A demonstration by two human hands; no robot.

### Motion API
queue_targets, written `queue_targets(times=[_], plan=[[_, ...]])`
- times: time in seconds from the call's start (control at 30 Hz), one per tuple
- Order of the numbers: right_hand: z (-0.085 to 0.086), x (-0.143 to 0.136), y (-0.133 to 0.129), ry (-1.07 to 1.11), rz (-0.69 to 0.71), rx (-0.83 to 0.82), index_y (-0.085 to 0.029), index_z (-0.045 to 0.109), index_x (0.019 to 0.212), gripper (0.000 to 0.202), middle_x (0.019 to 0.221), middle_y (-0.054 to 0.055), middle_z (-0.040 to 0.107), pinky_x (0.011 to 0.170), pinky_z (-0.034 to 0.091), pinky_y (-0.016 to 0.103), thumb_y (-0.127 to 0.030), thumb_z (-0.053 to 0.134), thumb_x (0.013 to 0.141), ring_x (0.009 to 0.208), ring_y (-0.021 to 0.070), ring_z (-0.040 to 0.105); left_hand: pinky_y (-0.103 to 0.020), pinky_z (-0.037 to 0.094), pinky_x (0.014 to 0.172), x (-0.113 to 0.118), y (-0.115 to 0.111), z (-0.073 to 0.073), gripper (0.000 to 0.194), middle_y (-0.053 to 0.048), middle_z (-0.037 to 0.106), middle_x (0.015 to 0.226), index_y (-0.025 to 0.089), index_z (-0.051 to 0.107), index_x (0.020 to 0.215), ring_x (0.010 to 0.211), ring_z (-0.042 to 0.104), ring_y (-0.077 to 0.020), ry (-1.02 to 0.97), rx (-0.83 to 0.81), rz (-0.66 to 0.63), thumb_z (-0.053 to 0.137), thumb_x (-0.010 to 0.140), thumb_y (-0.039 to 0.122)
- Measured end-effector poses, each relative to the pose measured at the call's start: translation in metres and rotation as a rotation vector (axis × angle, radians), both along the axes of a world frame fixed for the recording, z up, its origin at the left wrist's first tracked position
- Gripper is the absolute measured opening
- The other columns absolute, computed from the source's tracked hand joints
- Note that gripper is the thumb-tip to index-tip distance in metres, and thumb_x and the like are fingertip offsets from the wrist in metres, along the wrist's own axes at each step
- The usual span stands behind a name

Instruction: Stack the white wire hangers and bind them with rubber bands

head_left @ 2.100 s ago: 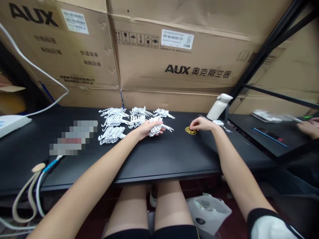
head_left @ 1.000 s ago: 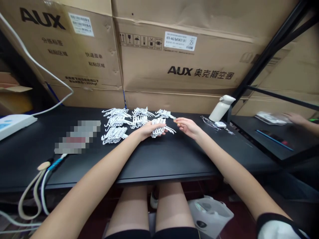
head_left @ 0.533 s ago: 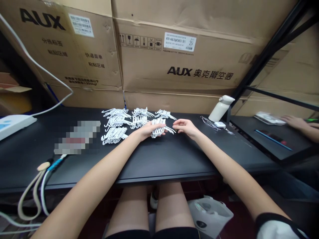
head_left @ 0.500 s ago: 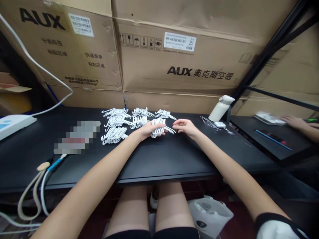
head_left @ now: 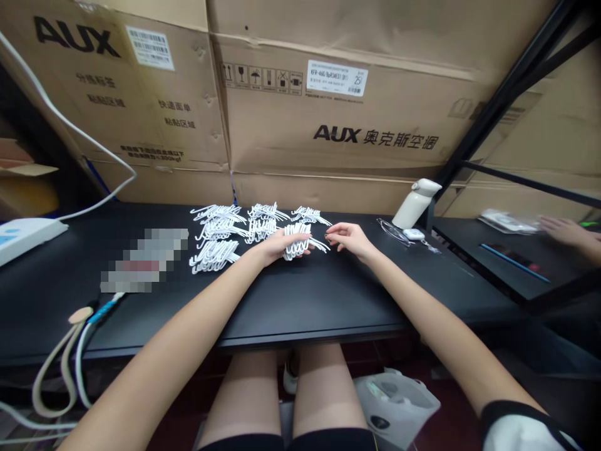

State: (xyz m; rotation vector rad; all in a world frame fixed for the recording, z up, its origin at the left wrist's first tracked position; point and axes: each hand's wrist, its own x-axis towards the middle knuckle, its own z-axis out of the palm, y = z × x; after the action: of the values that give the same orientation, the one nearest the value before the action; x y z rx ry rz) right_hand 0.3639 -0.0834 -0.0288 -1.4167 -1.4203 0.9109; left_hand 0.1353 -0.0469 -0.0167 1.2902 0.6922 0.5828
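My left hand (head_left: 275, 245) is closed round a bundle of white hooks (head_left: 297, 242), its thumb lying across the top. The hooks' curved ends hang toward me, and their straight ends stick out to the right. Just beyond those ends is my right hand (head_left: 351, 240), fingers loosely bent and slightly apart, with nothing visible in them. Behind and left of my hands, more white hooks lie in piles: a near left pile (head_left: 213, 257), others behind it (head_left: 218, 213), a middle group (head_left: 263, 222) and a back right pile (head_left: 310, 215).
The black table (head_left: 300, 300) backs onto large cardboard boxes (head_left: 338, 150). On the right stand a white bottle (head_left: 413, 205) and a small white case (head_left: 413, 235) with glasses (head_left: 392, 230) beside it. A blurred-out object (head_left: 145, 260) lies left. Another person's hand (head_left: 558, 228) is far right.
My hands and the hook bundle are almost still; the right fingers have shifted very slightly. The view has moved a little. The other person's hand at far right has moved.
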Motion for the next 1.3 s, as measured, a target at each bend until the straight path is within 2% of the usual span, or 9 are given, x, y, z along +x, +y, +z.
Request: queue_targets(times=[0.13,0.2,0.37,0.53,0.67,0.73,0.93,1.1,1.3], plan=[[-0.005,0.005,0.002,-0.307,-0.045,0.166,-0.017,0.067,0.076,0.016,0.077,0.007,0.070,0.060,0.052,0.029,-0.030,0.069,0.068,0.070,0.0183,0.064,-0.025,0.053,0.064,0.000,0.000,-0.001,0.046,-0.013,0.074,0.094,0.013,0.070,0.101,0.076,0.070,-0.0190,-0.004,0.000,0.004,0.080,0.066,0.040],[-0.005,0.007,0.002,-0.366,-0.042,0.208,-0.017,0.067,0.075,0.015,0.076,0.006,0.071,0.068,0.053,0.031,-0.031,0.066,0.070,0.071,0.0185,0.065,-0.025,0.053,0.063,0.000,0.000,-0.001,0.045,-0.013,0.074,0.093,0.013,0.070,0.100,0.075,0.070,-0.0189,-0.003,-0.006,0.006,0.080,0.066,0.039],[-0.003,0.006,0.000,-0.342,-0.007,0.147,-0.016,0.067,0.077,0.021,0.070,0.006,0.070,0.061,0.051,0.028,-0.036,0.062,0.074,0.063,0.0178,0.065,-0.025,0.053,0.064,0.000,-0.001,0.001,0.046,-0.013,0.074,0.094,0.013,0.070,0.102,0.077,0.070,-0.0193,0.000,-0.007,-0.001,0.080,0.065,0.040],[-0.002,0.004,-0.003,-0.337,0.003,0.152,-0.017,0.065,0.075,0.020,0.068,0.006,0.069,0.058,0.049,0.027,-0.037,0.066,0.072,0.062,0.0175,0.064,-0.026,0.053,0.065,0.000,-0.001,0.001,0.043,-0.012,0.074,0.093,0.013,0.070,0.099,0.077,0.070,-0.0197,0.004,-0.003,0.006,0.080,0.066,0.039],[0.001,-0.002,-0.003,-0.167,0.042,0.170,-0.017,0.064,0.086,0.038,0.071,0.005,0.067,0.046,0.044,0.024,-0.054,0.059,0.078,0.051,0.0116,0.055,-0.025,0.053,0.065,0.000,0.000,0.000,0.043,-0.011,0.074,0.093,0.014,0.070,0.100,0.076,0.070,-0.0189,-0.006,0.002,-0.008,0.080,0.066,0.039],[0.004,-0.008,-0.006,-0.075,0.100,0.166,-0.018,0.063,0.093,0.044,0.076,0.005,0.067,0.045,0.044,0.023,-0.059,0.056,0.080,0.053,0.0112,0.054,-0.025,0.052,0.064,0.001,0.000,0.000,0.043,-0.011,0.074,0.092,0.014,0.070,0.099,0.075,0.070,-0.0187,-0.005,0.009,-0.010,0.080,0.066,0.039],[0.010,-0.030,-0.024,-0.168,0.281,0.237,-0.020,0.065,0.096,0.038,0.089,0.005,0.068,0.061,0.050,0.027,-0.050,0.069,0.073,0.073,0.0166,0.061,-0.028,0.052,0.070,0.004,-0.005,0.001,0.039,-0.010,0.073,0.089,0.013,0.070,0.092,0.076,0.068,-0.0190,0.007,0.118,0.022,0.080,0.065,0.039],[0.013,-0.035,-0.031,-0.332,0.238,0.397,-0.019,0.065,0.097,0.035,0.089,0.005,0.067,0.065,0.049,0.028,-0.046,0.070,0.074,0.073,0.0163,0.060,-0.033,0.049,0.085,0.005,-0.008,0.003,0.045,-0.009,0.072,0.099,0.013,0.070,0.098,0.090,0.066,-0.0211,0.013,0.240,0.005,0.080,0.064,0.041],[0.011,-0.033,-0.030,-0.263,0.250,0.428,-0.015,0.066,0.096,0.037,0.087,0.006,0.067,0.063,0.049,0.029,-0.043,0.073,0.072,0.069,0.0159,0.060,-0.037,0.046,0.088,0.007,-0.007,0.005,0.047,-0.010,0.071,0.102,0.012,0.069,0.100,0.093,0.064,-0.0217,0.062,0.356,0.012,0.075,0.068,0.046]])
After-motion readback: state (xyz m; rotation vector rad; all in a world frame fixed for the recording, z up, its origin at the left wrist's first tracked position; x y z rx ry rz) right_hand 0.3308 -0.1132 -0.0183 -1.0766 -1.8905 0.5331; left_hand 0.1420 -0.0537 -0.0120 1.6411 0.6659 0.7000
